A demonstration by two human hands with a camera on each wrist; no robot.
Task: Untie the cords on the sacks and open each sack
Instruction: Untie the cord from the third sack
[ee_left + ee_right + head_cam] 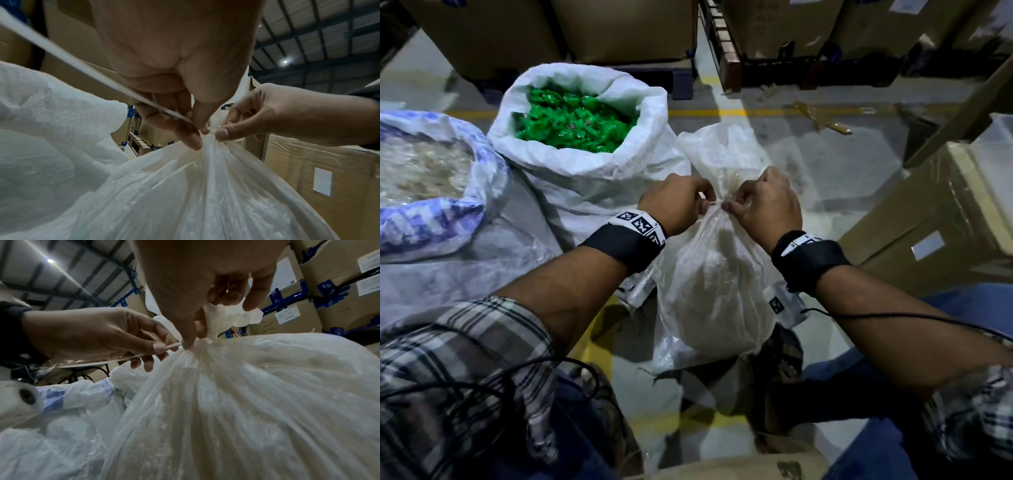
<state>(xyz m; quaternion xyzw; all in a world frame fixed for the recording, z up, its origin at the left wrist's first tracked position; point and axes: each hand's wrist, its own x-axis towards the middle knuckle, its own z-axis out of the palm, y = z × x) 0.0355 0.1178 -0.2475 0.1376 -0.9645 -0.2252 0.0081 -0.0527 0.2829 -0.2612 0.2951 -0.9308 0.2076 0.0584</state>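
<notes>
A translucent white sack [715, 284] stands between my feet, its neck gathered and tied with a pale flat cord [713, 204]. My left hand [705, 202] pinches the cord [172, 345] between thumb and fingers, just left of the knot. In the left wrist view the cord's loose end [82, 68] runs up and to the left. My right hand [729, 205] pinches the gathered neck [202, 344] at the knot with thumb and forefinger. Both hands [198, 134] [221, 134] meet at the tie. The sack's contents look whitish through the plastic.
A white woven sack [592, 171] stands open behind on the left, full of green pieces [571, 120]. A blue-and-white sack [431, 219] lies open at far left. Cardboard boxes [928, 219] crowd the right; more boxes on pallets [626, 31] line the back.
</notes>
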